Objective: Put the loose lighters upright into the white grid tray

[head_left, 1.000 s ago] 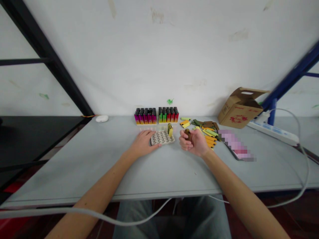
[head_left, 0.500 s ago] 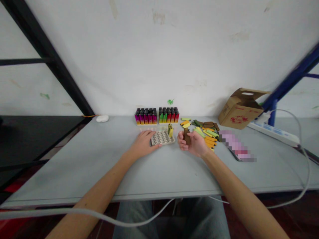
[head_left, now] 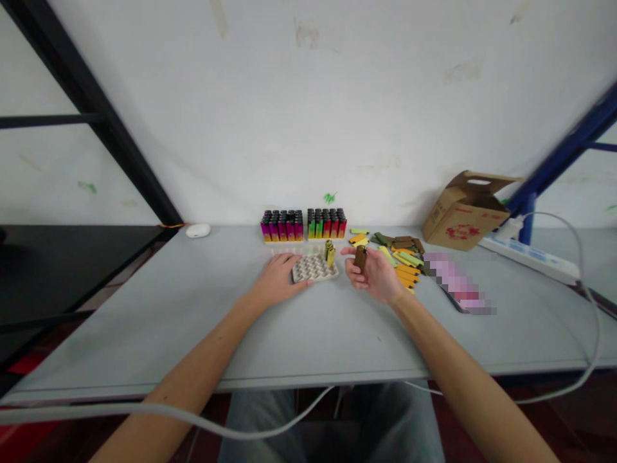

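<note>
A pale tray with rows of holes (head_left: 311,268) lies on the grey table, with a few yellow and olive lighters (head_left: 330,253) upright at its right end. My left hand (head_left: 279,276) grips the tray's left end, thumb along the near edge and fingers over the far side. Just right of the tray, my right hand (head_left: 371,273) holds a brown lighter (head_left: 360,258) upright between thumb and fingers. Beyond my right hand lies a loose pile of yellow, green, orange and brown lighters (head_left: 407,274).
Two filled trays of lighters, one purple (head_left: 282,226) and one green and red (head_left: 326,224), stand near the wall. At the right are an open cardboard box (head_left: 463,215), a phone (head_left: 456,283) and a power strip (head_left: 535,256). A white case (head_left: 198,230) lies back left.
The brown lighter has turned a little in my right hand, and its dark top now shows. That hand's index finger has stretched out. My left hand and the tray have not moved.
</note>
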### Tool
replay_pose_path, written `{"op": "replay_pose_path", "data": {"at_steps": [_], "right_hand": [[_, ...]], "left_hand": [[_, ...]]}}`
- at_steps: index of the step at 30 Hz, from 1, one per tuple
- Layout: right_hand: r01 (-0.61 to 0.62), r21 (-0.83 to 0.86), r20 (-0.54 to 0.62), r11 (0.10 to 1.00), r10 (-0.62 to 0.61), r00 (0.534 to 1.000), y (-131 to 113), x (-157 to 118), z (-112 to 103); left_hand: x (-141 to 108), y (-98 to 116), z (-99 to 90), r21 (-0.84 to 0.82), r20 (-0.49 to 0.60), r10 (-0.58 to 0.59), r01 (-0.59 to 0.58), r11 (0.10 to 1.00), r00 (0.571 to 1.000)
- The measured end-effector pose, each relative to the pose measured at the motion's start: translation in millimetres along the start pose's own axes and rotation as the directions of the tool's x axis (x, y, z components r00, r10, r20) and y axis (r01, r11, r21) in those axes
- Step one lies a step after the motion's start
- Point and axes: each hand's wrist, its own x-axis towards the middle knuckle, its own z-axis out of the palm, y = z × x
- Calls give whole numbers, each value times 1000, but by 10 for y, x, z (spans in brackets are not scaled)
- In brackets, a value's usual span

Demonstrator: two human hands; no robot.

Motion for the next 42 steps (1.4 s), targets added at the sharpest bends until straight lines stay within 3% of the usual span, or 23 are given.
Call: {"op": "replay_pose_path", "data": {"at_steps": [6,16,24,29,35,42], "right_hand": [[-32,30,-61,999,33,998,8,27,2],[7,43,-71,999,-4,997,12,32,-2],[98,-4,-156,995,-98,983,47,57,-17],[92,2,-170,996,-90,981,56,70,-26],[74,57,-154,996,-65,986,66,60,6],[55,161,-39,985,-49,998,43,25,21]], "left_hand": [[-8,11,-17,-3,-6,0,0,1000,1000],[-1,20,-25,9,3,8,-8,1000,1000],[-3,19,-23,-2,-11,10,-10,1000,1000],[-3,15,-13,5,-6,12,-12,1000,1000],[3,36,-30,1,-2,6,-6,1000,1000],[-6,-2,0,15,-17,16,-16,1000,1000]]}}
